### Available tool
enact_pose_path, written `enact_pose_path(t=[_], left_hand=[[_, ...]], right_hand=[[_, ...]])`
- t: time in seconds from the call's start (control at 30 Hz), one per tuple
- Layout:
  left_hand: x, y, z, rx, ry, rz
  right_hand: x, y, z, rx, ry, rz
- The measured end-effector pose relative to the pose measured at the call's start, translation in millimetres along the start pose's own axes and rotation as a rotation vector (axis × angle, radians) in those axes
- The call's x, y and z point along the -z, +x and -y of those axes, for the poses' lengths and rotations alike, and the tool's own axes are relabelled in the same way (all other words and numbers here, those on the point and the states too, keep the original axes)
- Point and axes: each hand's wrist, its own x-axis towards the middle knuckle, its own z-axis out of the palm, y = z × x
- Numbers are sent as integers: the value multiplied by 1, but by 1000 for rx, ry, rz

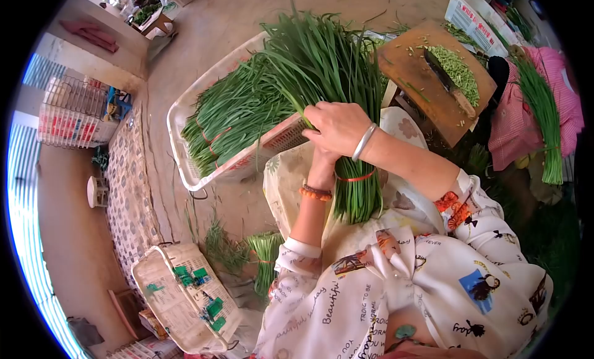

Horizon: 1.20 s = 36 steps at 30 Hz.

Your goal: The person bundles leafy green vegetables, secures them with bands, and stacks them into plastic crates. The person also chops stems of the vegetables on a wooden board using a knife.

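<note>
The bundle of long green leaves rests upright on my lap, its leafy part behind my fingers and its cut stems below my wrists, tied low by a red band. The fingers of my right hand are curled in, pinching a slim pale stalk at the bundle's left edge. My left hand sits beneath it against the same bundle; it is mostly covered, so I can't tell whether those fingers grip or lie loose.

The leaf tops fan over the rim of a white crate, hiding part of it; more banded greens lie inside. To the right, a dark-bladed knife lies on a cutting board beside chopped green bits. Farther right, another bundle lies across a pink checked cloth. Down to my left, a short banded bunch stands near a paper-lined basket.

The leaves are flat, narrow and glossy, the stems packed round; the board is worn wood, the crate slotted plastic, and the cloth over my lap pale and flowered.
</note>
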Motion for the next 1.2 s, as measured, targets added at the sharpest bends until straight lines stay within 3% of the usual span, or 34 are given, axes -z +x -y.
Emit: enact_pose_path(t=[0.1, 0.2, 0.23, 0.3, 0.37, 0.4, 0.43, 0.5, 0.63, 0.73, 0.8, 0.9, 0.93, 0.97, 1.0, 1.03, 1.07, 1.1, 1.17, 1.2], left_hand=[[23, -2, 6, -6, -82, 160], [45, -2, 23, -61, -413, 493], [46, 5, 29, -4, -324, 186], [49, 4, 31, -130, -448, 388], [66, 12, 45, 142, -561, 265], [57, 3, 30, 179, -590, 270], [37, -5, 18, 0, -584, 254], [39, -1, 17, 84, -525, 255], [52, 7, 25, 42, -404, 179], [53, 7, 28, 41, -396, 145], [53, 9, 30, 60, -398, 121], [51, 11, 32, 58, -456, 127], [51, 11, 33, 69, -468, 103], [52, 8, 35, 84, -477, 78], [52, 7, 34, 87, -475, 79], [50, 6, 31, 69, -452, 57], [49, 5, 28, 49, -430, 35], [47, 3, 25, 45, -431, 38], [43, 2, 21, 48, -378, 19], [41, 1, 20, 58, -320, 34]], right_hand=[[-3, -2, 3, 51, 68, 5], [-3, -8, 3, 116, 228, -8], [-3, -11, 3, 159, 300, -30], [1, -19, 2, 186, 231, 3], [3, -34, 4, 395, 197, 3], [4, -41, 4, 575, 130, -16], [6, -51, 7, 636, 100, 55], [1, -68, 8, 784, 116, 77], [-4, -90, 3, 802, 192, 82], [-2, -98, 5, 767, 247, -56], [11, -108, 17, 839, 390, 114], [22, -105, 21, 704, 475, 104], [24, -98, 11, 651, 302, 67], [26, -90, -9, 398, 396, 177], [35, -83, -27, 292, 170, 326], [30, -88, -54, 30, -183, 376], [26, -95, -72, -16, -475, 178], [28, -91, -67, -14, -478, 175], [36, -80, -43, 62, 108, 30], [36, -74, -25, 33, 206, 63]])
